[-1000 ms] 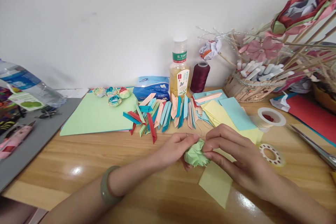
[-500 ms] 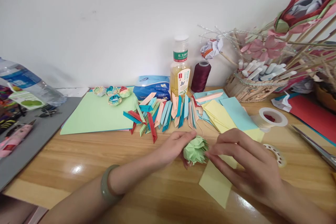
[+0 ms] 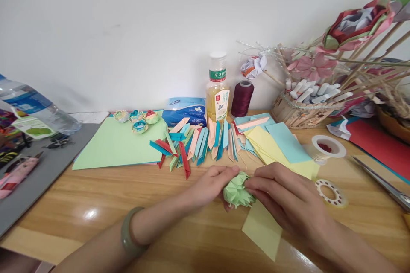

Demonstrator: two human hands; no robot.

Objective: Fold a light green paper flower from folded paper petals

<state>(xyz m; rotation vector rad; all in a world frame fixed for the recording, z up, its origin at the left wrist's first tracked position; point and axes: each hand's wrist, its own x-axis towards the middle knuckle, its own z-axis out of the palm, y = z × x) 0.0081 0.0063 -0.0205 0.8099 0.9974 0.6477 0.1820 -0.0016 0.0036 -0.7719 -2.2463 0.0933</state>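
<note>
The green paper flower [image 3: 237,192] is held below and right of the frame's center, gripped between thumb and fingers of the left hand [image 3: 213,184]. Compared with 0.5 s ago, the right hand [image 3: 283,192] has been brought farther over the folds, which seem pinched, so shaping looks unfinished; the flower's underside is hidden.

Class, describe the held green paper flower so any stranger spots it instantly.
Over the brown wooden table, find a bare left hand and right hand. The left holds the pale green, spiky folded-paper flower. Unlike the small multicoloured paper flowers on the light green paper sheet, it shows only green.
</note>
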